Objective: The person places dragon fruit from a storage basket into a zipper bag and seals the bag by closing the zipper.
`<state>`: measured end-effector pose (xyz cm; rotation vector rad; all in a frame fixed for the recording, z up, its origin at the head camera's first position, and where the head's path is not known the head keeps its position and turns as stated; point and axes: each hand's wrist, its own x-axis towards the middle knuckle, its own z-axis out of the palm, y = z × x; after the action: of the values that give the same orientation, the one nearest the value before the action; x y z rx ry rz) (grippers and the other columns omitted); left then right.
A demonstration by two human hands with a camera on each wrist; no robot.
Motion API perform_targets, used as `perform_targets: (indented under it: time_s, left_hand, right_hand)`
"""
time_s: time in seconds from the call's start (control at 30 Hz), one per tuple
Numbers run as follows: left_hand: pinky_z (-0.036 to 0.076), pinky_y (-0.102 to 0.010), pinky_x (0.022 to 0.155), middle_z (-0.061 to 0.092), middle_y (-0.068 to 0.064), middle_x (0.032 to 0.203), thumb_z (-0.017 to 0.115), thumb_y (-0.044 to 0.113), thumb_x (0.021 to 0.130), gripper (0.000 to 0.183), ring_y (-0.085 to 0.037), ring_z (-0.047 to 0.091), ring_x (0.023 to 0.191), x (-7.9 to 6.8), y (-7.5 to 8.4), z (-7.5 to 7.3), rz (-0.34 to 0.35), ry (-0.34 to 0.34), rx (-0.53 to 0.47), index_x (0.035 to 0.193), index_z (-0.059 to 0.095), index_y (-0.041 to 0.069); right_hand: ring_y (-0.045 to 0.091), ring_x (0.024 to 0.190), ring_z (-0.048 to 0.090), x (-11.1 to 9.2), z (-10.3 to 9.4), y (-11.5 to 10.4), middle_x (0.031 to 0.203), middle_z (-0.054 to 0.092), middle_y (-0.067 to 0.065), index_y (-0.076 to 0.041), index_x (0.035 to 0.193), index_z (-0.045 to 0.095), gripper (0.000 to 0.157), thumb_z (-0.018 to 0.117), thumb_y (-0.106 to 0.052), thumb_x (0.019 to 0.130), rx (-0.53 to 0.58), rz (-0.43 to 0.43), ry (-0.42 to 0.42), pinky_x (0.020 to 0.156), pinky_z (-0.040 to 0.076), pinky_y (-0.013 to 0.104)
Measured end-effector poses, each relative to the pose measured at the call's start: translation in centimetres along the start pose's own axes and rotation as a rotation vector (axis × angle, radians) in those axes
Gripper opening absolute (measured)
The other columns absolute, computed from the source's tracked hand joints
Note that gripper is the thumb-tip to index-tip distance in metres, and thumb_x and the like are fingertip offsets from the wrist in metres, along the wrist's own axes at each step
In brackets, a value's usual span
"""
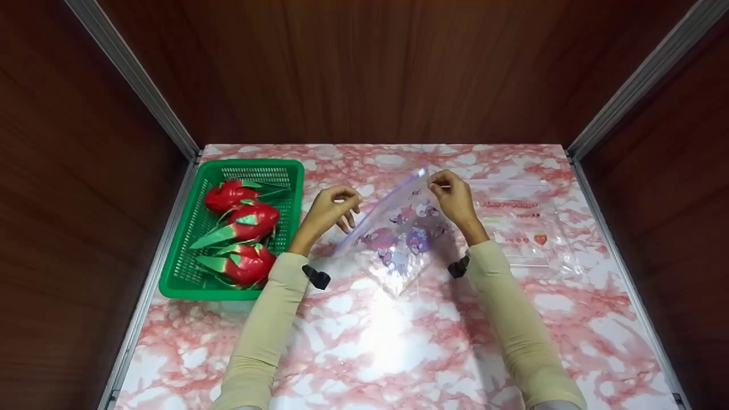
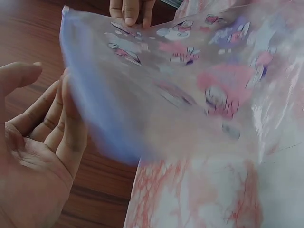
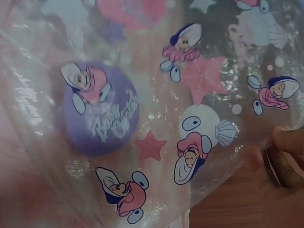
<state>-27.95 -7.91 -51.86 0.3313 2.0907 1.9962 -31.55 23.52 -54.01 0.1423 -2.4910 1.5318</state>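
Observation:
A clear zip bag point(image 1: 401, 228) with cartoon prints and a purple zip edge hangs tilted over the table, one corner pointing down. My right hand point(image 1: 454, 199) pinches it near its upper right corner. In the right wrist view, the thumb and fingers point(image 3: 285, 152) hold the bag's side edge. My left hand point(image 1: 332, 209) is beside the zip edge with thumb and fingers spread apart. The left wrist view puts its fingertips point(image 2: 69, 95) right against the blurred purple zip strip point(image 2: 95, 109); whether they touch it, I cannot tell.
A green basket point(image 1: 232, 294) on the left holds three red dragon fruits point(image 1: 250, 222) with green leaves. Another clear printed bag point(image 1: 518, 228) lies flat on the right, partly behind my right arm. Brown panels point(image 1: 364, 74) enclose the marbled red-and-white table point(image 1: 342, 341) at the back and sides.

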Motion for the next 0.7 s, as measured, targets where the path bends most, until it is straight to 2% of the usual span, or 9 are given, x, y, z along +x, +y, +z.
perform_targets:
  time_s: [0.1, 0.2, 0.27, 0.33, 0.4, 0.47, 0.57, 0.7]
  left_hand:
    - [0.058, -0.029, 0.048, 0.07, -0.018, 0.096, 0.072, 0.021, 0.102, 0.017, -0.018, 0.068, 0.058, 0.0, -0.3, 0.2, -0.005, -0.015, 0.03, 0.108, 0.074, 0.005]
    - [0.059, -0.029, 0.056, 0.072, -0.012, 0.1, 0.074, 0.02, 0.101, 0.017, -0.02, 0.069, 0.071, 0.0, -0.7, 0.4, 0.027, -0.015, 0.13, 0.11, 0.076, 0.007]
    - [0.061, -0.03, 0.072, 0.072, -0.011, 0.11, 0.076, 0.021, 0.098, 0.022, -0.024, 0.07, 0.09, -0.1, -1.1, 0.7, 0.051, -0.026, 0.229, 0.116, 0.075, 0.007]
    - [0.06, -0.038, 0.092, 0.067, -0.013, 0.127, 0.081, 0.023, 0.095, 0.037, -0.029, 0.066, 0.113, -0.3, -1.5, 1.1, 0.063, -0.071, 0.328, 0.127, 0.071, 0.007]
    - [0.052, -0.048, 0.111, 0.056, -0.013, 0.145, 0.085, 0.028, 0.091, 0.056, -0.032, 0.055, 0.136, -0.6, -1.9, 1.8, 0.054, -0.134, 0.417, 0.14, 0.064, 0.01]
    - [0.044, -0.055, 0.12, 0.045, -0.012, 0.156, 0.088, 0.034, 0.088, 0.072, -0.034, 0.043, 0.148, -0.8, -2.3, 2.6, 0.048, -0.197, 0.502, 0.149, 0.056, 0.013]
    - [0.041, -0.056, 0.122, 0.038, -0.01, 0.158, 0.088, 0.038, 0.088, 0.077, -0.033, 0.036, 0.151, -1.0, -2.8, 3.9, 0.07, -0.233, 0.598, 0.152, 0.052, 0.015]
    - [0.046, -0.052, 0.116, 0.043, -0.01, 0.147, 0.089, 0.037, 0.088, 0.069, -0.031, 0.042, 0.142, -1.2, -3.3, 5.3, 0.136, -0.209, 0.681, 0.143, 0.055, 0.012]
  right_hand:
    - [0.037, 0.112, 0.072, 0.1, 0.1, -0.1, 0.112, 0.074, 0.025, 0.005, 0.107, 0.071, 0.008, 0.067, 0.0, 0.102, 0.009, -0.007, -0.006, 0.093, 0.056, 0.024]
    - [0.038, 0.112, 0.072, 0.1, 0.2, -0.2, 0.112, 0.074, 0.027, 0.008, 0.107, 0.071, 0.01, 0.066, 0.002, 0.101, 0.032, -0.019, -0.012, 0.092, 0.055, 0.02]
    - [0.035, 0.11, 0.072, 0.1, 0.2, -0.1, 0.112, 0.074, 0.026, 0.008, 0.107, 0.071, 0.011, 0.065, 0.002, 0.101, 0.033, -0.018, -0.015, 0.09, 0.053, 0.016]
    - [0.031, 0.106, 0.072, 0.1, 0.2, -0.1, 0.109, 0.074, 0.026, 0.007, 0.108, 0.072, 0.012, 0.066, 0.0, 0.101, 0.031, -0.01, -0.015, 0.087, 0.052, 0.014]
    - [0.026, 0.102, 0.071, 0.0, 0.2, -0.2, 0.107, 0.074, 0.024, 0.007, 0.108, 0.072, 0.013, 0.066, -0.002, 0.1, 0.009, 0.002, -0.013, 0.085, 0.051, 0.013]
    - [0.022, 0.098, 0.069, 0.0, 0.3, -0.2, 0.106, 0.074, 0.023, 0.006, 0.107, 0.072, 0.014, 0.067, -0.004, 0.1, -0.004, 0.015, -0.007, 0.084, 0.051, 0.013]
    - [0.019, 0.096, 0.068, 0.0, 0.4, -0.2, 0.105, 0.074, 0.022, 0.006, 0.108, 0.072, 0.014, 0.066, -0.004, 0.1, -0.02, 0.026, -0.005, 0.084, 0.051, 0.014]
    - [0.014, 0.094, 0.066, -0.1, 0.6, -0.2, 0.106, 0.075, 0.023, 0.006, 0.108, 0.072, 0.015, 0.065, -0.006, 0.101, -0.027, 0.041, -0.004, 0.082, 0.05, 0.014]
